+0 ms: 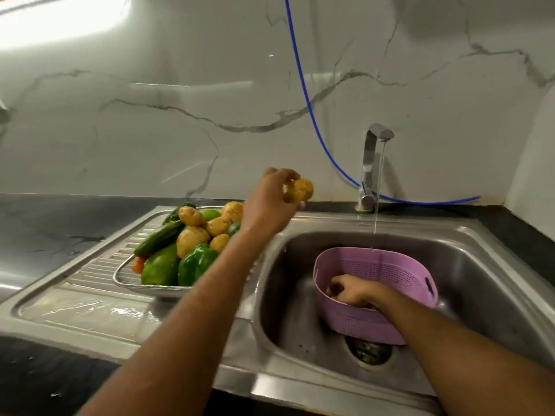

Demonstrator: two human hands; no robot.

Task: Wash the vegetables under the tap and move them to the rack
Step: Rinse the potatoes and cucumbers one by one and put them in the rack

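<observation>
Right hand [350, 291], lower right, seemingly grips something inside the basket [390, 268]; left hand [270, 202] clasps a wet, slippery potato [301, 190] round its middle.

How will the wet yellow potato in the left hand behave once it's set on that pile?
The wet yellow potato looks glossy, so probably slippery in the left hand. It is rounded and the heaped metal rack is full, so it may roll off.

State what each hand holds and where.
Left hand grips a potato around one end. Right hand, inside the pink basket, curls on something unclear.
</observation>
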